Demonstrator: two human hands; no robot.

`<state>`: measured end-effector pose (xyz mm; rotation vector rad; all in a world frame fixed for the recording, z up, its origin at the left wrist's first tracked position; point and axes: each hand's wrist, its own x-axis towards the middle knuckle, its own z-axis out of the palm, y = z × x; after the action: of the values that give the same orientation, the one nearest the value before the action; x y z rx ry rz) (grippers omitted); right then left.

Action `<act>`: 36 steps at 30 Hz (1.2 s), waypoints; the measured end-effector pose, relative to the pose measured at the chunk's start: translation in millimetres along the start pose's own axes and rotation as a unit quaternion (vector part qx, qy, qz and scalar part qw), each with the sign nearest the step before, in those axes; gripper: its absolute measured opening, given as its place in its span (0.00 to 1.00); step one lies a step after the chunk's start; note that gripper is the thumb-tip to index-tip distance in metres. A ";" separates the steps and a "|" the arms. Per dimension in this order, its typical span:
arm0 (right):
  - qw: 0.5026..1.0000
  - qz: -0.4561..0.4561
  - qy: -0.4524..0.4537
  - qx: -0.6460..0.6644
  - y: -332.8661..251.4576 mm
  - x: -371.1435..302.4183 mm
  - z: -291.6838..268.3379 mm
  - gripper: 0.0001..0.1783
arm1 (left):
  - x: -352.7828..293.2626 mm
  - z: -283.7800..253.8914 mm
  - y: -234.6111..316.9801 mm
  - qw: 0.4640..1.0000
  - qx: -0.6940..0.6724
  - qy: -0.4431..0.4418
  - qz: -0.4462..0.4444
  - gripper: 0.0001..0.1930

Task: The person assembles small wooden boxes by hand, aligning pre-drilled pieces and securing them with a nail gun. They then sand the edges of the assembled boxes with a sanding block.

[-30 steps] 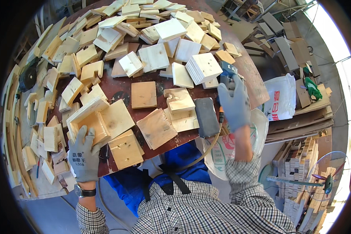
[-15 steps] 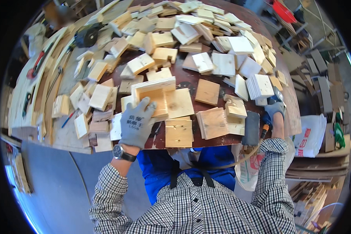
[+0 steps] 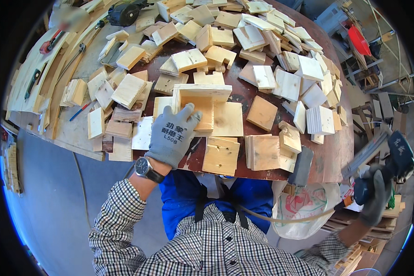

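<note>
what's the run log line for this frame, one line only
left hand: gloved, flat on open pale wooden box | right hand: gloved, gripping dark nail gun off table edge | round brown table: strewn with wood offcuts

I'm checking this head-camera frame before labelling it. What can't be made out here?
- Inside of the open wooden box: covered by the left hand.
- Tip of the nail gun: blurred near the picture's rim; the right hand wraps its handle.
- Table top: mostly buried under wood pieces.
- Dark power tool: cut off by the top edge.
</note>
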<state>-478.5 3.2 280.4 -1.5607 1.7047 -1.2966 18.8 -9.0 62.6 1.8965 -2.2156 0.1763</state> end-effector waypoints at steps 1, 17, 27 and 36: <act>0.999 0.013 -0.035 0.023 -24.6 -0.5 12.8 0.21 | 1.4 -0.8 1.1 1.000 -0.004 -0.001 -0.001 0.25; 0.760 0.038 -0.618 -0.200 -90.8 73.8 299.5 0.23 | 4.1 -4.5 5.6 0.997 -0.060 -0.022 -0.047 0.18; 0.724 -0.012 -0.642 -0.250 -70.3 85.9 332.7 0.26 | 3.5 14.3 5.3 0.989 -0.100 -0.007 -0.106 0.14; 0.729 0.026 -0.652 -0.206 -58.9 90.8 334.7 0.20 | 3.1 12.5 4.9 0.979 -0.132 -0.072 -0.136 0.18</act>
<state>-187.8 -181.5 208.9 -1.8559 0.9985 0.3934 12.5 -14.1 51.5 2.0856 -1.9179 -0.2935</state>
